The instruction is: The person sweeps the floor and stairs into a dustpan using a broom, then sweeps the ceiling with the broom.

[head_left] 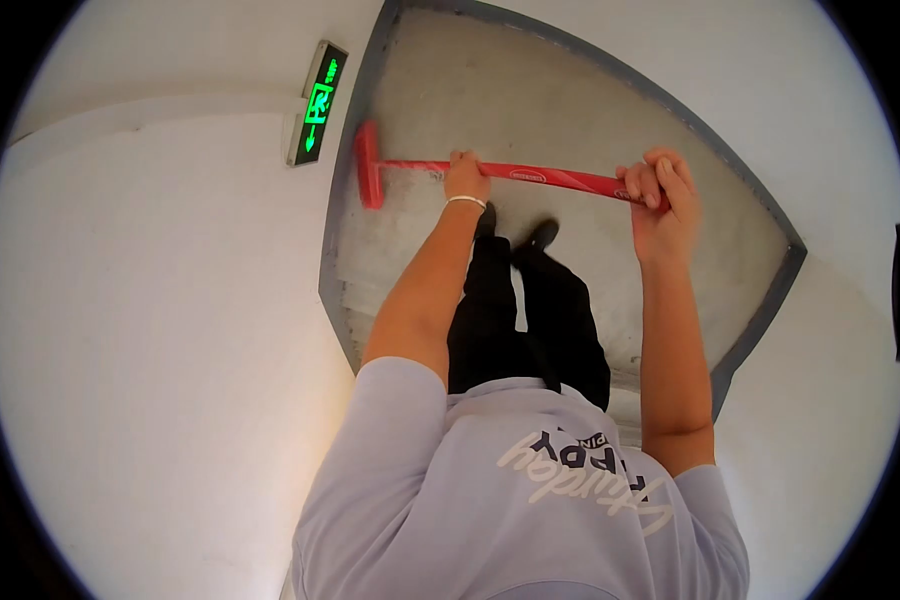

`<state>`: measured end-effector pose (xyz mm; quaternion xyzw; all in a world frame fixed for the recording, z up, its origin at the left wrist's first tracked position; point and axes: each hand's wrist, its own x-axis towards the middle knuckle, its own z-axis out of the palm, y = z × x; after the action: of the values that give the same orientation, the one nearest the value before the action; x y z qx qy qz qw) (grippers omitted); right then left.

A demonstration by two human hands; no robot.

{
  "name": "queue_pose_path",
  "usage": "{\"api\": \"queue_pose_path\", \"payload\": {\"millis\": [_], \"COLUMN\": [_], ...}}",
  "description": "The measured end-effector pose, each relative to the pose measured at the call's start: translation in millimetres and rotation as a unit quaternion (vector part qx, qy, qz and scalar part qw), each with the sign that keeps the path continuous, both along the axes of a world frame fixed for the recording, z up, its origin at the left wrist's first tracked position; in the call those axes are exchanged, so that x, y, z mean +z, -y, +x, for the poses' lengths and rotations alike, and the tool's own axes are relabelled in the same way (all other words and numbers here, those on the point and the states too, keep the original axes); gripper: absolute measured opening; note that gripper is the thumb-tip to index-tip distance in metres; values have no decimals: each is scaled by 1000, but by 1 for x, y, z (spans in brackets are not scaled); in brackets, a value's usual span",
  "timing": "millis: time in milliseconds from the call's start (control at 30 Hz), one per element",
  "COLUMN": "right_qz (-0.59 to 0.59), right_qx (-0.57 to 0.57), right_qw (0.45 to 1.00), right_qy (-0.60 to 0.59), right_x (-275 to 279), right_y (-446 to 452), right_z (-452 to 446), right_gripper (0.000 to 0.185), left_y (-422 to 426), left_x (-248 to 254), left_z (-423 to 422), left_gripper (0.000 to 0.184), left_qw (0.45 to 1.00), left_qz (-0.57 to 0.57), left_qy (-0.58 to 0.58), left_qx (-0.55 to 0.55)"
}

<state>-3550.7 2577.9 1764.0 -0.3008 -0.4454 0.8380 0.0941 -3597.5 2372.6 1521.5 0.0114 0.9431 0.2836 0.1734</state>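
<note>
A red broom (570, 178) with a T-shaped head (369, 166) stretches across the view, its head at the left beside the wall's grey skirting. Whether the head has bristles cannot be made out. My left hand (465, 178), with a pale bracelet at the wrist, is wrapped round the handle partway along, nearer the head. Around the handle's far right end, my right hand (664, 200) is closed, fingers curled over the top of the grip.
Grey concrete floor (570, 100) lies under the broom and my dark shoes (538, 236), bordered by dark grey skirting (760, 190). White walls rise on both sides. A lit green exit sign (317, 104) sticks out from the left wall above the broom head.
</note>
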Motion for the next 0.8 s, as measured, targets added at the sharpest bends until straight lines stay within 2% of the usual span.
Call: {"api": "queue_pose_path", "payload": {"millis": [100, 167, 267, 367, 467, 600, 667, 800], "right_qz": [10, 37, 21, 8, -31, -61, -37, -37], "right_qx": [-19, -28, -22, -30, -4, 6, 4, -17], "right_qw": [999, 998, 997, 998, 999, 996, 997, 996], "right_qy": [-33, -43, -70, -54, -35, -57, -66, -81], "right_x": [5, 13, 14, 17, -14, -35, -32, -25], "right_y": [-2, -7, -38, -71, -100, -133, -143, -165], "right_z": [2, 5, 2, -24, -57, -89, -94, -88], "right_gripper": [12, 12, 13, 12, 12, 12, 12, 11], "left_y": [-16, -26, -48, -75, -113, -156, -170, -196], "left_x": [1, 7, 21, 41, 53, 29, 15, 38], "left_z": [-29, -45, -55, -50, -51, -86, -109, -128], "left_gripper": [12, 11, 13, 15, 16, 17, 14, 12], "left_qw": [1000, 996, 994, 996, 997, 997, 990, 992], "left_qz": [14, 36, 32, 57, 44, -17, -16, 4], "left_qy": [-12, -52, -53, -55, -58, -78, -105, -85], "left_qx": [-20, -71, -86, -31, -5, -11, -88, -88]}}
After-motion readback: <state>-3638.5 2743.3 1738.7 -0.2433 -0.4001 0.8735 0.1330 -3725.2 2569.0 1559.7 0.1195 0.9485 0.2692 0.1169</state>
